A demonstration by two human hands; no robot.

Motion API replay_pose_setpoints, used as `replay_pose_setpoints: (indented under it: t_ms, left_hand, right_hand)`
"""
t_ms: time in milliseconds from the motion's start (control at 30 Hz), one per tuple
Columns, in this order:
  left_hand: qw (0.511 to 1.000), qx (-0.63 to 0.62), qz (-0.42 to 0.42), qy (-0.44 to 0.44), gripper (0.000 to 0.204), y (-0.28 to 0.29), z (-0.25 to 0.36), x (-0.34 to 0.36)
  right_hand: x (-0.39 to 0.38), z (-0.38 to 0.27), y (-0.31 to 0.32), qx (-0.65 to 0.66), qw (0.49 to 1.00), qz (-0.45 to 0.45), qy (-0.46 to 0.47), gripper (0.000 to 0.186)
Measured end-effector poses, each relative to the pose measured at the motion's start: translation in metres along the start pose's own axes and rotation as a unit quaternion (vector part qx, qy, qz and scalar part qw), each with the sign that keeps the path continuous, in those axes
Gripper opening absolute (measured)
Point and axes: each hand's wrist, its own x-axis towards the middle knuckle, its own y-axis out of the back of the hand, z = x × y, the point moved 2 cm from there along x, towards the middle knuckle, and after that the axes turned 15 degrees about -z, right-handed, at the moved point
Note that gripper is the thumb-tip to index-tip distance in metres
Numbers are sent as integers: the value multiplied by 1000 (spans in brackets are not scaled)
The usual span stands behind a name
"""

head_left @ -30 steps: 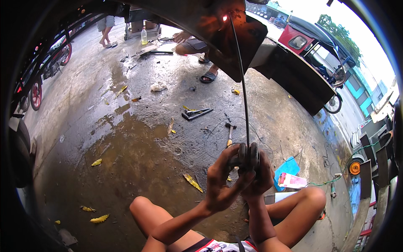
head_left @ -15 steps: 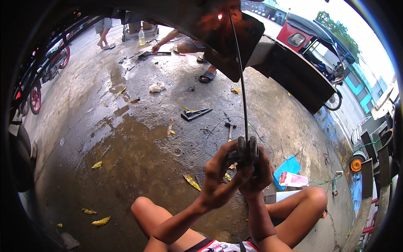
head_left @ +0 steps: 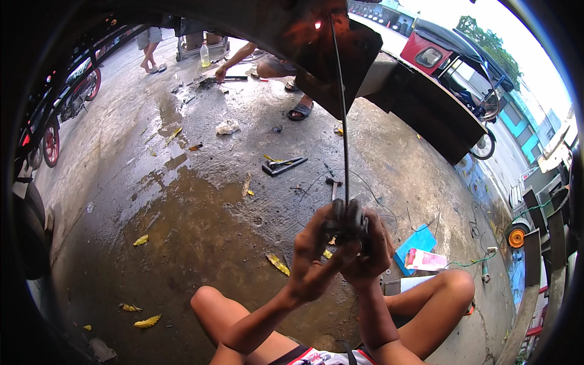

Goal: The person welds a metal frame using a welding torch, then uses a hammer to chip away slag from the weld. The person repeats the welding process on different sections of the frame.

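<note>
Since half a second ago the two hands have risen slightly and drawn closer together around the dark metal tool (head_left: 347, 220), and the person working in the upper middle of the frame now stretches an arm (head_left: 234, 59) out to the long tool on the ground. The grip looks tighter now, so the pull or clamp on the cable seems to be under way rather than just set up.

The left hand (head_left: 316, 258) is curled around the tool from the left, fingers closed against its side. The right hand (head_left: 368, 255) is wrapped round it from the right, pressed close to the left one; both are clenched, not spread. The tool sits just right of the frame's centre, above the person's bare knees, and looks like dull grey steel with blunt jaws, though its exact kind is hard to tell.

From it a thin, stiff, dark cable (head_left: 344, 121) runs straight up to a rusty, dark sheet-metal panel (head_left: 328, 55) at the top centre.

The concrete floor (head_left: 182, 201) is rough, stained and wet in patches, strewn with yellow leaves (head_left: 278, 263). A hammer (head_left: 333, 185) lies just above the hands, a blue board (head_left: 418, 243) with a pink packet at right.
</note>
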Motion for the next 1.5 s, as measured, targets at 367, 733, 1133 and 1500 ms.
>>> replay_pose_setpoints:
  t_ms: [367,733,1133,1500]
  left_hand:
    - [998,-54,0,18,79,-6,4,2]
    - [997,-62,4,35,76,-4,-3,-6]
    - [999,-41,7,24,78,-5,-5,-6]
    - [999,37,-10,-18,65,-23,-16,-12]
  right_hand:
    - [-15,-2,-12,272,947,125,-113,62]
    - [-17,3,-8,156,984,39,-75,56]
    - [-24,5,-8,138,988,38,-61,49]
    - [-39,2,0,84,993,58,-60,53]
